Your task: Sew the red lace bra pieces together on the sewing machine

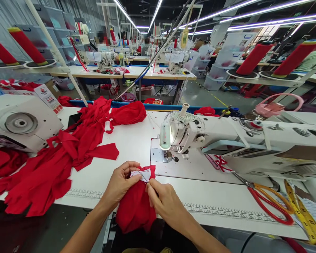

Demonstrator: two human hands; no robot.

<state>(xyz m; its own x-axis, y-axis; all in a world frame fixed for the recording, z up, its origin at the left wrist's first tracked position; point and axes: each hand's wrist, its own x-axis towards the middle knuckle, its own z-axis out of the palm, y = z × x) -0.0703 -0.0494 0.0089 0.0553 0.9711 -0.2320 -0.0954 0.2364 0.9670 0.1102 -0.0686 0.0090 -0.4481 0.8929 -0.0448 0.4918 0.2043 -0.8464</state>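
Note:
My left hand point(122, 181) is closed on a red fabric piece point(137, 207), its thumb pressing a white marked patch point(142, 174) against the cloth near the top edge. Between the fingers of my right hand point(163, 196) is a thin pointed tool point(144, 178), its tip lying on the white patch. I cannot make out its exact kind, as the fingers cover most of it. The red cloth hangs over the table's front edge below both hands. Just beyond them is the needle area of a white sewing machine point(200, 135).
Red fabric strips point(81, 147) are heaped on the left, by another machine point(23, 121). Scissors point(271, 203) with orange and red handles and a yellow tape measure point(304, 214) lie at right. A printed ruler point(221, 212) runs along the table's front edge. Red thread cones point(255, 58) stand behind.

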